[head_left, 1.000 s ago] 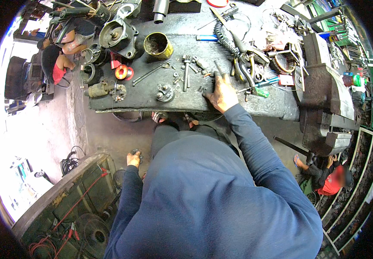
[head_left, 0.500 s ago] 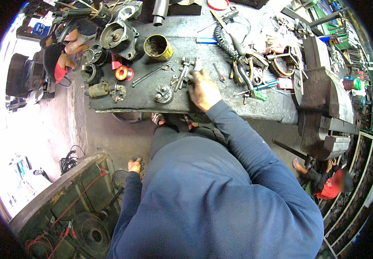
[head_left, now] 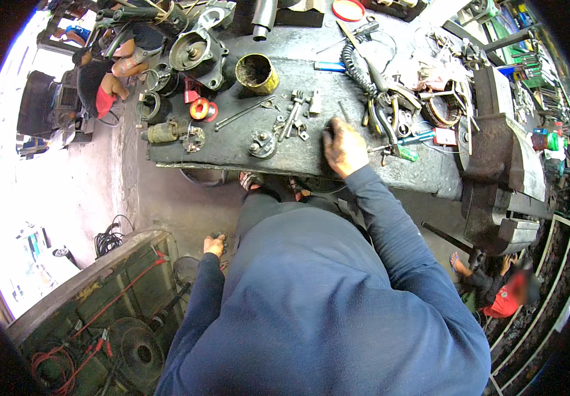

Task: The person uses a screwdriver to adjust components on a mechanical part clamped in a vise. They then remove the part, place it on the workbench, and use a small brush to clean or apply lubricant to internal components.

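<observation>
My right hand (head_left: 346,148) is over the front part of the dark workbench (head_left: 298,160), its fingers curled and darkened. Just beyond its fingertips the thin shaft of a small tool (head_left: 343,109) shows; the hand covers its lower end, so I cannot tell whether I grip it. Left of this hand lie an adjustable wrench (head_left: 291,113), a small metal block (head_left: 315,102), some nuts and a round metal part with studs (head_left: 262,143). Low beside my body hangs my left hand (head_left: 213,245), fingers curled around something dark and too small to make out.
A yellow tin (head_left: 257,74), a motor housing (head_left: 196,54) and a solder spool (head_left: 200,109) stand on the bench's left. Pliers (head_left: 384,122) and a coiled black cable (head_left: 354,69) lie right. A large vise (head_left: 496,152) bounds that end. People sit left and lower right.
My right hand has moved right, away from the metal block and wrench, to the small thin tool. The view has shifted slightly. My left hand stays low at my side.
</observation>
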`<state>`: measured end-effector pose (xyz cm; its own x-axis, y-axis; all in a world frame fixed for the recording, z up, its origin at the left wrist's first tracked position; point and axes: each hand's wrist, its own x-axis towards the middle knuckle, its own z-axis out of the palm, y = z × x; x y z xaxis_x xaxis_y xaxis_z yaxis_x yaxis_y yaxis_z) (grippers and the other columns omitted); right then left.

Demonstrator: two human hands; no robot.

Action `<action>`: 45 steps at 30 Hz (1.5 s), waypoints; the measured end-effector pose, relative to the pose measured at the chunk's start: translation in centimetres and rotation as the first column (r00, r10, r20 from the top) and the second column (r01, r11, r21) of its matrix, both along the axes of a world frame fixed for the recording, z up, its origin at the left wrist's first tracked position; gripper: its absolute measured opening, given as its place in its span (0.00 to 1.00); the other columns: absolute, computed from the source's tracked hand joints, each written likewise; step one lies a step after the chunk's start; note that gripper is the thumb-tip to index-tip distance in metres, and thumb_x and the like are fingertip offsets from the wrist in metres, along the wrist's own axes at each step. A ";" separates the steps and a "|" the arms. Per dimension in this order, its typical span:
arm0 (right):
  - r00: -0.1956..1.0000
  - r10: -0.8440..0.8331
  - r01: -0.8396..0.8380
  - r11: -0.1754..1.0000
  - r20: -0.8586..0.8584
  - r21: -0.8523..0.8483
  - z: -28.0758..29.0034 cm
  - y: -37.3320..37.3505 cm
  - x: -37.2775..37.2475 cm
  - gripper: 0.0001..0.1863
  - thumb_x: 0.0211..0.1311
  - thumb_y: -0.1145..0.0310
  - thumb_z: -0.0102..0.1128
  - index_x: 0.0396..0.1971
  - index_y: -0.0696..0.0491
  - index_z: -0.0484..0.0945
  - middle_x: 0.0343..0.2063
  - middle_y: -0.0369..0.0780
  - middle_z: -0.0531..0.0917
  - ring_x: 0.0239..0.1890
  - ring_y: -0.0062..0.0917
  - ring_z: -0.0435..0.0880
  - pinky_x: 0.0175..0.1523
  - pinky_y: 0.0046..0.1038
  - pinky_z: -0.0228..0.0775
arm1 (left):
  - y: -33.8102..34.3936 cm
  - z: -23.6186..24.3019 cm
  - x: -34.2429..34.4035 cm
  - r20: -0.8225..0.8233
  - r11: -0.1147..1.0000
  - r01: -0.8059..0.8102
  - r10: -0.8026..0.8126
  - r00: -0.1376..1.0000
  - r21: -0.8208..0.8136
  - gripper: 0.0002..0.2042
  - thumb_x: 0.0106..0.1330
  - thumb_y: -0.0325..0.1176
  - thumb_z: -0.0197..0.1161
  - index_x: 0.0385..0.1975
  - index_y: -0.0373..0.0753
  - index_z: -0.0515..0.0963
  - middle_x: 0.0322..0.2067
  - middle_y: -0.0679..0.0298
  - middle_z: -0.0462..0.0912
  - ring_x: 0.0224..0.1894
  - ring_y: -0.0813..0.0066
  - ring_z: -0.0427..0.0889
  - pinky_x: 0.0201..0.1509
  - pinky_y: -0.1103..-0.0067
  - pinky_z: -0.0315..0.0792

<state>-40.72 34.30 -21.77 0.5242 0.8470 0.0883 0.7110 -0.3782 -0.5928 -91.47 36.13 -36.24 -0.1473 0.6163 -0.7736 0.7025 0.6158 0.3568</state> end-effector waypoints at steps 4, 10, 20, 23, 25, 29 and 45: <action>0.994 -0.008 0.010 1.000 -0.113 0.018 0.7 3.0 -1.6 0.22 0.63 0.71 0.64 0.57 0.56 0.73 0.39 0.55 0.83 0.44 0.53 0.83 0.50 0.44 0.78 | 1.0 -1.5 0.0 0.074 0.986 -0.166 0.167 0.983 -0.012 0.14 0.65 0.33 0.70 0.48 0.37 0.79 0.33 0.62 0.86 0.28 0.73 0.84 0.24 0.75 0.74; 0.946 -0.045 0.074 0.994 0.322 -0.080 -2.7 0.6 3.2 0.25 0.57 0.69 0.65 0.55 0.58 0.74 0.53 0.58 0.74 0.51 0.52 0.80 0.54 0.43 0.76 | 2.4 1.1 1.7 0.093 0.973 -0.219 0.212 0.973 0.073 0.14 0.64 0.32 0.71 0.48 0.40 0.81 0.33 0.64 0.86 0.25 0.74 0.83 0.23 0.75 0.74; 0.974 -0.060 0.058 0.998 0.220 0.013 0.4 2.2 3.7 0.15 0.57 0.64 0.68 0.42 0.54 0.81 0.43 0.50 0.83 0.44 0.46 0.86 0.49 0.43 0.80 | -1.7 0.2 -1.0 -0.018 0.998 -0.021 0.019 1.000 -0.062 0.15 0.65 0.37 0.69 0.48 0.41 0.79 0.30 0.63 0.86 0.26 0.72 0.82 0.26 0.71 0.73; 0.925 0.289 -0.304 0.952 0.247 0.022 2.1 4.0 2.3 0.18 0.54 0.69 0.65 0.47 0.52 0.82 0.47 0.48 0.81 0.48 0.47 0.83 0.54 0.42 0.79 | -2.1 -2.0 -2.7 -0.047 0.996 0.044 -0.048 0.998 -0.073 0.16 0.65 0.39 0.69 0.49 0.42 0.79 0.31 0.62 0.86 0.27 0.72 0.82 0.29 0.69 0.74; 0.837 0.424 -0.442 0.896 0.346 -0.029 1.3 6.0 1.5 0.15 0.55 0.71 0.64 0.44 0.53 0.81 0.48 0.47 0.80 0.48 0.45 0.81 0.50 0.40 0.78 | -3.3 -5.7 -7.3 -0.095 0.991 0.135 -0.136 0.986 -0.021 0.16 0.65 0.40 0.69 0.49 0.42 0.79 0.31 0.61 0.86 0.28 0.71 0.83 0.30 0.68 0.74; 0.810 0.499 -0.483 0.866 0.309 -0.132 0.7 8.1 0.5 0.18 0.60 0.68 0.57 0.51 0.53 0.81 0.54 0.46 0.78 0.60 0.42 0.76 0.64 0.52 0.69 | -2.4 -6.5 -6.1 -0.045 0.990 -0.125 0.128 0.991 0.070 0.17 0.65 0.40 0.70 0.48 0.38 0.80 0.32 0.60 0.86 0.29 0.71 0.84 0.32 0.65 0.77; 0.614 0.652 -0.668 0.729 0.444 -0.147 0.9 10.6 -0.8 0.13 0.64 0.66 0.54 0.44 0.53 0.82 0.51 0.41 0.81 0.58 0.36 0.80 0.61 0.42 0.74 | -5.5 -1.2 -3.1 -0.013 0.999 -0.042 0.042 0.999 0.008 0.14 0.64 0.34 0.69 0.45 0.33 0.81 0.31 0.59 0.86 0.27 0.70 0.85 0.25 0.73 0.75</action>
<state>-41.55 44.90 -20.83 -0.2810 0.9415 0.1862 0.9383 0.3102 -0.1525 -94.56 30.66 -37.45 -0.1832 0.6150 -0.7670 0.6804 0.6424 0.3525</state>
